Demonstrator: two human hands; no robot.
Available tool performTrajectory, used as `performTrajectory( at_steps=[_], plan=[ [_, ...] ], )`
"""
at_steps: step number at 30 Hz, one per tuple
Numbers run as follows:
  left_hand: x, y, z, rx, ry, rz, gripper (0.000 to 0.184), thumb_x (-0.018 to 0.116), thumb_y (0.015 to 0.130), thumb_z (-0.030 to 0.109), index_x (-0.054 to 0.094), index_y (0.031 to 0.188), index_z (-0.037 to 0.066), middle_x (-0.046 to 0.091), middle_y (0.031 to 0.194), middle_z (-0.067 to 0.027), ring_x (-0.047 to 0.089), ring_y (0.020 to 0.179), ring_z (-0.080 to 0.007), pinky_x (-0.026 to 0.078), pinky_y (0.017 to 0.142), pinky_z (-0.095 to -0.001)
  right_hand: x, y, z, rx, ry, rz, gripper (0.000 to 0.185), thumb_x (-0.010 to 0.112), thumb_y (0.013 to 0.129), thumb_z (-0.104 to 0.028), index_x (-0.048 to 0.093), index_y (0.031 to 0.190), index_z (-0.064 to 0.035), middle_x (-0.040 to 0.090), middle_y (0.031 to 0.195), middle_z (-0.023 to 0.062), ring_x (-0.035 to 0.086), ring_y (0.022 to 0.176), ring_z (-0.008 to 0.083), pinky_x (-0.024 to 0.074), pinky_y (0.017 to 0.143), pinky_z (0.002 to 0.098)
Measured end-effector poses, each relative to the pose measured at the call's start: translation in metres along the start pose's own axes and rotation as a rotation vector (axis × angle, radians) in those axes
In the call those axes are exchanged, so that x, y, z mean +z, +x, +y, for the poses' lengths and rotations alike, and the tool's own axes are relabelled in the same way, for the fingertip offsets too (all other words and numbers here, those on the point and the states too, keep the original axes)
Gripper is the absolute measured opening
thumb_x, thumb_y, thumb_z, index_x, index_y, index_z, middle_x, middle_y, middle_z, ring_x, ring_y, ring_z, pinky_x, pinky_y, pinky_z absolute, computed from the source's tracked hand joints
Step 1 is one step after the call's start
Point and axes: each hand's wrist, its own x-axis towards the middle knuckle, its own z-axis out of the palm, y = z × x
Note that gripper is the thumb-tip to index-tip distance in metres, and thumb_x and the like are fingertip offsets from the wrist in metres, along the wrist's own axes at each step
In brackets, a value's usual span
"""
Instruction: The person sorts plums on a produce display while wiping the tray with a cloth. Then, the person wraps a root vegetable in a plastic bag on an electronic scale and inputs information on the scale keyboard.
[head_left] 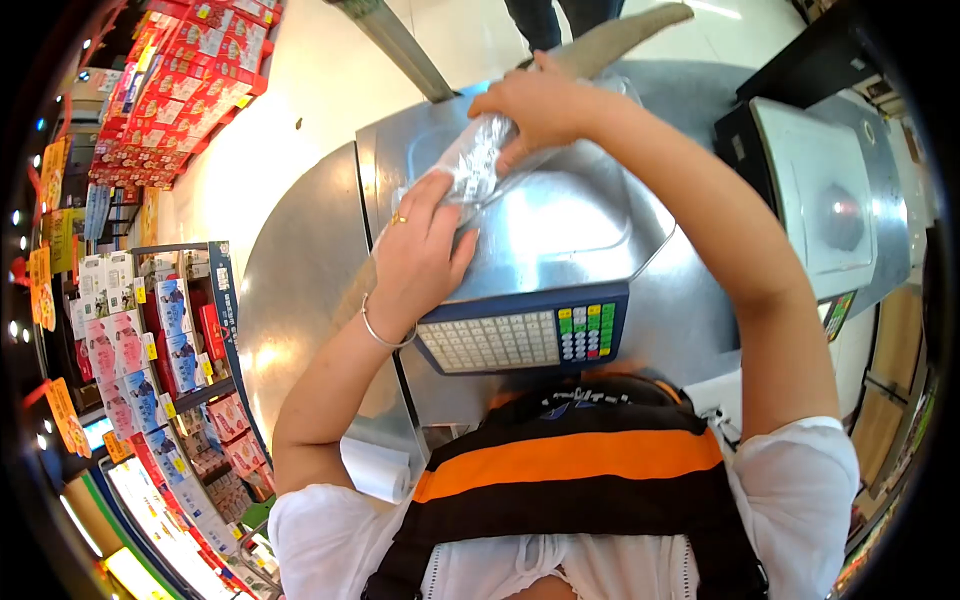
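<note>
A long pale root-like item (pixel 627 40), partly wrapped in clear plastic (pixel 478 160), lies diagonally over the metal plate of a weighing scale (pixel 560 235). My left hand (pixel 420 245), with a ring and a bracelet, rests around the lower left part of the wrapped item. Farther up, my right hand (pixel 540 108) curls over the item from above, its thumb against the plastic. The item's upper end sticks out bare beyond my right hand. Below the plate is the scale's keypad (pixel 520 335), with white, green and blue keys.
A second scale (pixel 815 190) stands on the metal counter (pixel 300 290) at the right. A metal post (pixel 395 45) rises behind the counter. Another person's legs (pixel 560 18) are beyond it. Shelves of boxed goods (pixel 140 340) and stacked red boxes (pixel 200 90) stand left. A white roll (pixel 375 470) is near my left elbow.
</note>
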Motion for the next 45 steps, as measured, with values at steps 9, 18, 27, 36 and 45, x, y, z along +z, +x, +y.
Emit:
performTrajectory(
  at_steps=[9,18,27,36,45],
  plan=[
    [-0.019,0.003,-0.011,-0.476,0.005,-0.408,0.069,0.076,0.07,0.036,0.046,0.121,-0.001,0.06,0.102,-0.0188,0.058,0.095,-0.0346,0.046,0.08,-0.0446,0.004,-0.009,-0.004,-0.018,-0.028,0.086,0.082,0.078,0.061,-0.051,0.05,0.132,-0.0204,0.056,0.125,0.0072,0.045,0.123,0.0283,0.0159,0.104,0.0694],
    [-0.011,0.014,-0.039,-0.566,-0.281,-0.497,0.052,0.07,0.063,0.029,0.053,0.1,-0.003,0.064,0.088,-0.0238,0.062,0.085,-0.038,0.049,0.075,-0.0437,-0.007,-0.012,-0.002,0.087,-0.044,0.135,0.081,0.078,0.068,-0.039,0.043,0.138,-0.021,0.049,0.134,0.008,0.04,0.129,0.0282,0.0138,0.104,0.0695],
    [-0.007,0.06,-0.018,-0.605,-0.502,-0.511,0.058,0.072,0.062,0.033,0.059,0.102,-0.006,0.063,0.099,-0.0272,0.061,0.094,-0.0386,0.048,0.082,-0.0404,0.015,-0.167,0.002,0.185,0.33,0.981,0.039,0.07,0.074,-0.01,0.06,0.111,-0.0027,0.059,0.118,0.0174,0.055,0.11,0.0358,0.043,0.094,0.0397],
    [0.014,0.128,0.009,-0.656,-0.477,-0.564,0.059,0.075,0.059,0.037,0.064,0.095,-0.009,0.066,0.093,-0.0242,0.065,0.086,-0.0335,0.05,0.077,-0.0372,0.12,-0.323,-0.026,0.664,1.039,1.007,0.02,0.062,0.083,-0.001,0.06,0.103,0.0017,0.062,0.1,0.008,0.06,0.096,0.0162,0.0466,0.09,0.0277],
    [0.004,0.182,0.04,-0.521,-0.295,-0.566,0.061,0.074,0.057,0.043,0.068,0.092,-0.007,0.067,0.093,-0.0254,0.066,0.086,-0.0341,0.052,0.078,-0.0361,0.126,-0.337,-0.054,0.552,1.067,0.768,0.019,0.064,0.085,-0.005,0.064,0.103,0.0005,0.067,0.096,0.0068,0.063,0.087,0.0129,0.0492,0.082,0.0258]
  ],
)
